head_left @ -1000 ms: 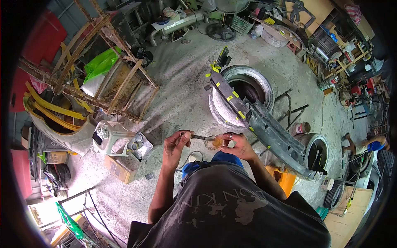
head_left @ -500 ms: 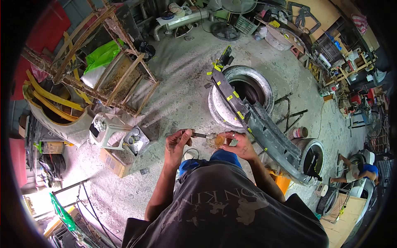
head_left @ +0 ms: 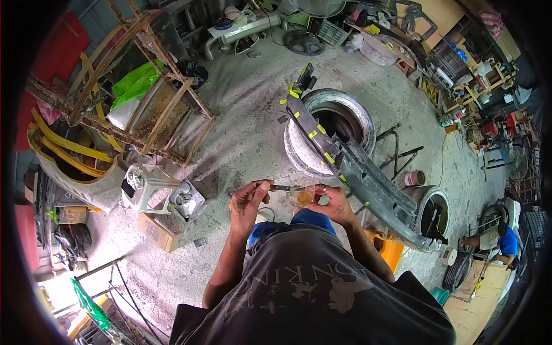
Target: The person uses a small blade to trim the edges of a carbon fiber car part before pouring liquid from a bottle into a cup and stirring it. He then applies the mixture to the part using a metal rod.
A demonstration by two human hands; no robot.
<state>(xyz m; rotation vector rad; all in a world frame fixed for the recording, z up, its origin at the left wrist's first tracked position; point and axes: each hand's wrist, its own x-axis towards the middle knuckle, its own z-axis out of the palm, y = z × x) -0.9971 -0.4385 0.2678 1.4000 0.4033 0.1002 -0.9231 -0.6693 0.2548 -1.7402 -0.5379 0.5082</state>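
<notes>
Pinched in the fingers of my left hand [head_left: 247,202] is a thin, dark-handled tool [head_left: 280,187]. It lies roughly level, and its far end overlaps a small clear cup [head_left: 303,197] with amber contents. My right hand [head_left: 335,204] is closed around the right side of this cup, in front of my body. Beyond my right hand, a long dark car bumper [head_left: 376,187] with yellow tape pieces leans across stacked, whitish tires [head_left: 299,150].
To the left stand a pale plastic stool [head_left: 150,179], a metal tin [head_left: 185,198] and a cardboard box [head_left: 159,231]. A rusty frame [head_left: 152,123] rises behind them. Another tire [head_left: 432,215] sits at right; farther right, a person [head_left: 506,238] in blue bends over.
The tool and cup shift slightly, with both hands keeping their grips. The view turns a little, and the person at far right has changed posture.
</notes>
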